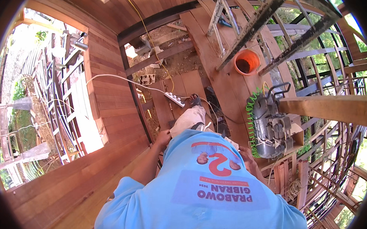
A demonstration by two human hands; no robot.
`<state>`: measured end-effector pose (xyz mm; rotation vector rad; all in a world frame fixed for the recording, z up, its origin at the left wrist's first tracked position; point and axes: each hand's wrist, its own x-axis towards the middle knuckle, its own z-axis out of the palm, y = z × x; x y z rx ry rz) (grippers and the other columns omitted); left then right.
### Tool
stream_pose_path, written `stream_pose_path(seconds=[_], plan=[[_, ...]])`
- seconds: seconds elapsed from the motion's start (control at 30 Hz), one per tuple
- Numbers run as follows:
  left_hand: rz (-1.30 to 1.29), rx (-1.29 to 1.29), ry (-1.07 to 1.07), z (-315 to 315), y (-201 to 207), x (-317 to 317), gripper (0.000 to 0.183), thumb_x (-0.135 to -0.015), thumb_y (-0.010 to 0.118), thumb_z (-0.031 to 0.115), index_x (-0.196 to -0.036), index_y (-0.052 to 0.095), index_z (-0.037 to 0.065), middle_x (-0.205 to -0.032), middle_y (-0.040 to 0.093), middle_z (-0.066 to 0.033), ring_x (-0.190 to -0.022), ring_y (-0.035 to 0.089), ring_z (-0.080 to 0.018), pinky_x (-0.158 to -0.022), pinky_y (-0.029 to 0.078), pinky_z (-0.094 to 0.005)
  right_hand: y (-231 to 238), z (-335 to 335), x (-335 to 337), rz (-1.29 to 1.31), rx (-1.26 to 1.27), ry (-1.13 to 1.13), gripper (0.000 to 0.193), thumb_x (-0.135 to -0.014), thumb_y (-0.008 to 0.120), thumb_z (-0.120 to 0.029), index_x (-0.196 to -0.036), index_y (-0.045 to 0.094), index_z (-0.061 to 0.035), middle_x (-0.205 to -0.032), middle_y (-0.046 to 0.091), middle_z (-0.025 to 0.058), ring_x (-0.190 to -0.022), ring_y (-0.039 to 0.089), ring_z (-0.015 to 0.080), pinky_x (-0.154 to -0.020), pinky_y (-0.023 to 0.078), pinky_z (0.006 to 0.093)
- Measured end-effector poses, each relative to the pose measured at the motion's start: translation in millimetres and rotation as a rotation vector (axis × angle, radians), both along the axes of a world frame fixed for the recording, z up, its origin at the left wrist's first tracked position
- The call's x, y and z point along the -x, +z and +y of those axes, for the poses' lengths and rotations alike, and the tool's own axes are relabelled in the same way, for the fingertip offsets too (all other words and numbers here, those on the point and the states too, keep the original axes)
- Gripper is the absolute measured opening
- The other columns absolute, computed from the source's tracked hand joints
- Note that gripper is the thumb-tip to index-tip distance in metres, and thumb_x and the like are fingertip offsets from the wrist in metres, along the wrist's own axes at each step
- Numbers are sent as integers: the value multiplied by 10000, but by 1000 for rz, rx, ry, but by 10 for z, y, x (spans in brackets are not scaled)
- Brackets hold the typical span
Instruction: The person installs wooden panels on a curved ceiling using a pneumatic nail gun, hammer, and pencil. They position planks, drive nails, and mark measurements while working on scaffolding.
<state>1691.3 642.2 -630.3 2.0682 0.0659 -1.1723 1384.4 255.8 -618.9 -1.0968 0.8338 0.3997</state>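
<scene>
Resting low at the person's left, the left hand (163,138) is beside the pale trousers (190,121); whether it touches them, or how its fingers stand, I cannot tell. Across the blue shirt (154,196), at its right edge, is the right hand (248,156), partly hidden, so its opening and any hold cannot be told either. Ahead of the left hand lies a white power strip (174,99). Just right of the right hand stands a grey air compressor (270,129), a green coiled hose (250,118) along its near side. Well ahead of that hand is an orange bucket (251,55).
</scene>
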Motion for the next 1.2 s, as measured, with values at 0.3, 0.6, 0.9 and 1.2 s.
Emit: stream_pose_path(seconds=[0.3, 0.6, 0.9, 1.2], plan=[[-24, 517, 247, -276, -1211, -930, 398, -980, 604, 261, -1297, 664, 27, -1147, 735, -78, -960, 688, -197, -879, 535, -351, 111, -1162, -1825, -43, 384, 588, 546, -841, 768, -257, -1292, 625, 16, -1114, 710, 131, -975, 672, 204, -781, 546, 344], [110, 297, 23, -432, -442, -1585, 363, -974, 589, 281, -1218, 696, 33, -1092, 743, -117, -943, 706, -224, -859, 551, -376, 1380, -1686, -4282, -102, 638, 681, 486, -854, 771, -233, -1270, 653, -11, -1022, 710, 64, -952, 667, 209, -851, 538, 359], [-57, 72, 142, -240, -626, -1842, 348, -967, 574, 301, -1139, 727, 39, -1037, 752, -157, -926, 725, -251, -840, 567, -401, 578, -1567, -6753, -204, 113, 192, 256, -964, 679, -280, -1115, 701, -74, -930, 695, 9, -757, 616, 70, -646, 502, 254], [-170, -525, 44, -1365, -488, -2920, 347, -931, 547, 368, -1060, 701, 85, -947, 723, -213, -925, 720, -382, -797, 559, -471, -1508, -2396, -8696, -176, 915, 855, 235, -922, 641, -241, -927, 748, -32, -802, 720, 113, -702, 711, 223, -547, 530, 397]])
